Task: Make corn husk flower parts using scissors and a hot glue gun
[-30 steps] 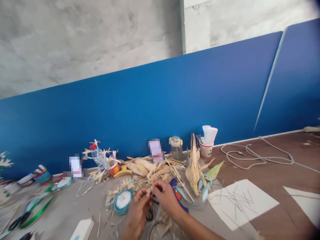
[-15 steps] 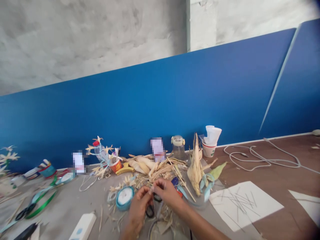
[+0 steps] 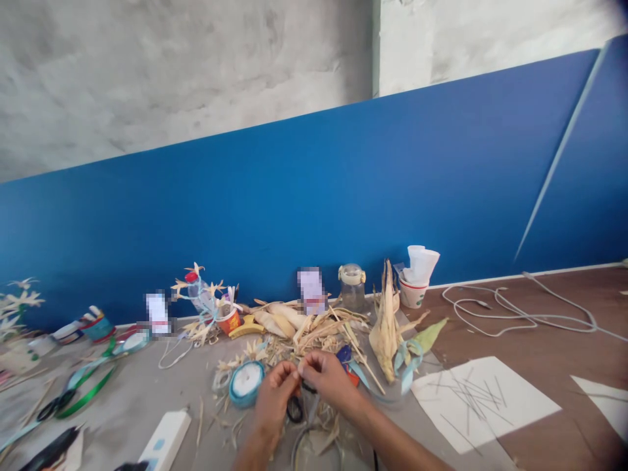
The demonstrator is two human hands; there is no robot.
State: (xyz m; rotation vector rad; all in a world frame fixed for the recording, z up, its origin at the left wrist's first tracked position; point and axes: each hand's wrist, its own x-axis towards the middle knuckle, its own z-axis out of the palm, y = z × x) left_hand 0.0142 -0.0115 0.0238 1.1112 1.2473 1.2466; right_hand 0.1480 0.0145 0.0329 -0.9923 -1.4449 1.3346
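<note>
My left hand (image 3: 277, 396) and my right hand (image 3: 324, 378) meet fingertip to fingertip over the front of the table. Both are closed in a pinch; whatever lies between the fingers is too small to make out. Under them are black-handled scissors (image 3: 295, 410), partly hidden by the hands, and scraps of dry husk (image 3: 326, 435). A roll of light blue ribbon (image 3: 246, 384) stands just left of my left hand. Behind the hands spreads a heap of dried corn husks (image 3: 314, 333). An upright bundle of husk (image 3: 385, 327) rises to the right of it.
White paper (image 3: 483, 402) with thin wires lies at right, near a white cable (image 3: 520, 317). A lidded jar (image 3: 352, 288) and a paper cup (image 3: 412, 294) stand along the blue partition (image 3: 314, 196). At left are a power strip (image 3: 165, 439), green ribbon (image 3: 88, 396) and husk flowers (image 3: 199, 304).
The view has shifted slightly, so the table things sit a little further right. My hands stay pinched together in nearly the same place.
</note>
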